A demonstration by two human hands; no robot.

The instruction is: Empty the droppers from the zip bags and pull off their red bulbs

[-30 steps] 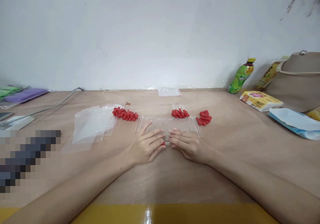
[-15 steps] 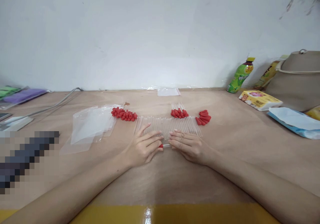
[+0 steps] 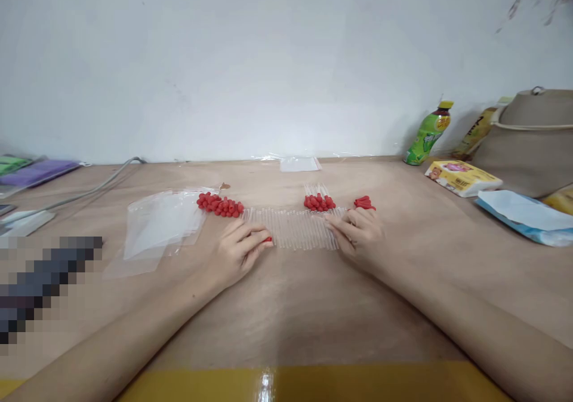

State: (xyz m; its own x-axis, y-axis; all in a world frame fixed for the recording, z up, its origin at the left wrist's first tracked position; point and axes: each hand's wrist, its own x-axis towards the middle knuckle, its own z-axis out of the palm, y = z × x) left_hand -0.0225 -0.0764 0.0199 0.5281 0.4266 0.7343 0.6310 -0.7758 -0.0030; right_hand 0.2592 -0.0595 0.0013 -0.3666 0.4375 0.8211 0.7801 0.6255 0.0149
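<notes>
My left hand (image 3: 244, 244) is closed, pinching a red rubber bulb (image 3: 267, 240) at the left end of a row of clear thin tubes (image 3: 298, 230). The tubes lie side by side on the table. Over the row's right end, my right hand (image 3: 360, 232) has its thumb and fingers together on a clear tube, its outline faint at the fingertips. Just behind the row sits a cluster of red bulbs fitted on tubes (image 3: 319, 202). A heap of red bulbs (image 3: 220, 205) lies behind my left hand; a smaller group (image 3: 364, 202) is partly hidden behind my right.
Clear plastic bags (image 3: 163, 226) lie to the left, near a grey cable (image 3: 98, 184) and purple packets (image 3: 40, 173). A green bottle (image 3: 427, 136), yellow tissue pack (image 3: 463, 178), blue-white packet (image 3: 523, 217) and grey bag (image 3: 532, 145) stand or lie at right.
My hands have moved apart: the left leftward with the red bulb, the right rightward and back to the row's end. The tube that lay crosswise between them is gone from there.
</notes>
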